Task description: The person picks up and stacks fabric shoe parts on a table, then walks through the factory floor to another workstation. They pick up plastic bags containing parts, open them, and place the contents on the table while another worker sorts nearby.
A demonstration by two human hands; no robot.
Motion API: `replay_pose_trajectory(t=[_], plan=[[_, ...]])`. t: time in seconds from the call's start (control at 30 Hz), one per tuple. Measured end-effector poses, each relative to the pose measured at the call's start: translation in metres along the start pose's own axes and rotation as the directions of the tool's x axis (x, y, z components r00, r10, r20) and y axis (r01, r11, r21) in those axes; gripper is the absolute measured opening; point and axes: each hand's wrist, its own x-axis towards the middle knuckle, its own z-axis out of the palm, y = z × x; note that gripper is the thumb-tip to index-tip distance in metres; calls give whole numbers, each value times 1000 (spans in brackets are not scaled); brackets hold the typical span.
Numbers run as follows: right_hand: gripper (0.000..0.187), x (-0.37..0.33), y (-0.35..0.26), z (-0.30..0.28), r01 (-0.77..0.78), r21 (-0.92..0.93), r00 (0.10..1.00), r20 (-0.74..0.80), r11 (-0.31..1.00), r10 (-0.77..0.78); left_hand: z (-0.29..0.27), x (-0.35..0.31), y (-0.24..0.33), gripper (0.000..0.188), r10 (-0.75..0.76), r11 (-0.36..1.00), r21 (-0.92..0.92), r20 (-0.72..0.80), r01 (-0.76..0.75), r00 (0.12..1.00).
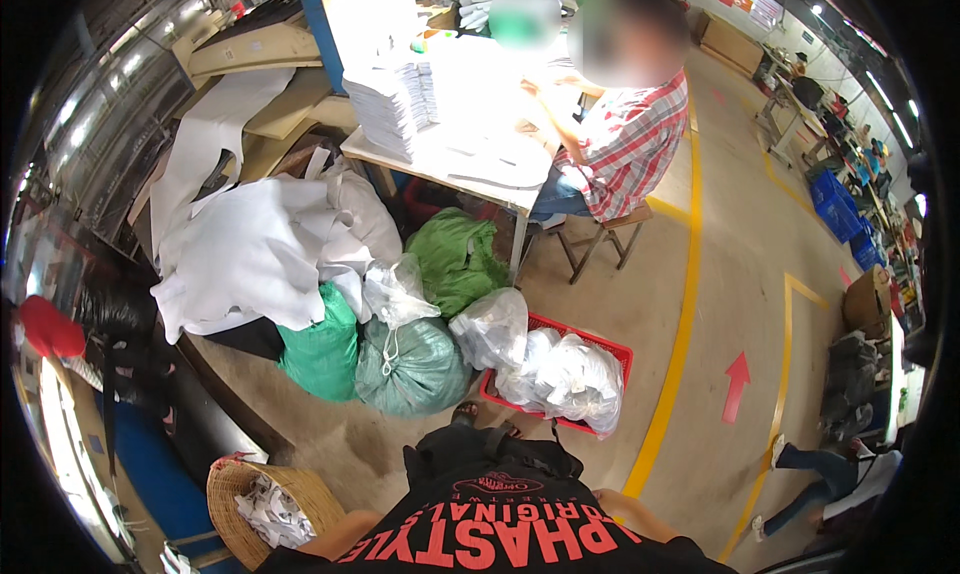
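Neither of my hands shows. My left forearm (345,535) and my right forearm (636,515) appear at the lower edge, on either side of my black shirt (480,509) with red lettering. Both hands are out of sight past the shirt. Closest to my left forearm is a round wicker basket (318,499) with white scraps in it. Beyond my feet stands a red crate (617,352) holding clear plastic bags (575,379) of white pieces. Left of it sit a tied grey-green sack (413,369) and a bright green sack (320,349).
White sheets (245,254) drape over a heap at left. A worker in a checked shirt (640,144) sits on a stool (605,239) at a table (480,174) with stacked sheets (390,114). Yellow floor lines (690,314) run along the right; another person's legs (810,484) show there.
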Motion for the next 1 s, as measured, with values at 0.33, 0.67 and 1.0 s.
replay_pose_trajectory(t=[0.33, 0.67, 1.0], plan=[[19, -38, -127, -80, 15, 22, 986, 164, 1000, -18, -5, 2, -20, 38, -14, 950, -310, 93, 42, 996], [37, 144, -140, -76, 150, -721, 898, -188, 677, -398, 74, 74, -51, 48, 153, 988, 76, -259, -138, 954], [33, 228, -371, -35, 350, -898, 779, 121, 266, -616, 207, 122, -40, 30, 168, 631, -334, -822, -700, 544]])
